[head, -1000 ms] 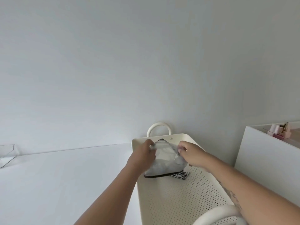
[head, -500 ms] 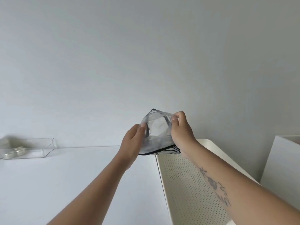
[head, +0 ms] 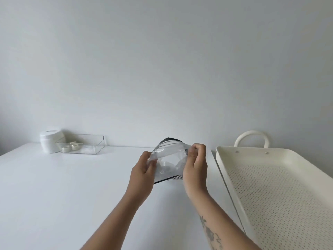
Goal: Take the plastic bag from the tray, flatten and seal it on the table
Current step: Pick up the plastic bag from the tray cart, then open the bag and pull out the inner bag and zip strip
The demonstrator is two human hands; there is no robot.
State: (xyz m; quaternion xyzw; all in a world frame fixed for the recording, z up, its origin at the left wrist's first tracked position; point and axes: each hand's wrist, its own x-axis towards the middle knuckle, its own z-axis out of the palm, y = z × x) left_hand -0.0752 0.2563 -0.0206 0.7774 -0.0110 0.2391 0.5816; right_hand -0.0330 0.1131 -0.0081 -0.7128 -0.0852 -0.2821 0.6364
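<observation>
We see bare table (head: 72, 186) at lower left; a jar (head: 51, 141) and clear box (head: 84, 146) block the far left, a tray (head: 223, 159) the right.

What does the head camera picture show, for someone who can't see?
Two hands hold a clear plastic bag over a white table, the left hand gripping its side, the right hand pinching its top corner. A cream tray sits at right, a jar and clear box far left.
</observation>
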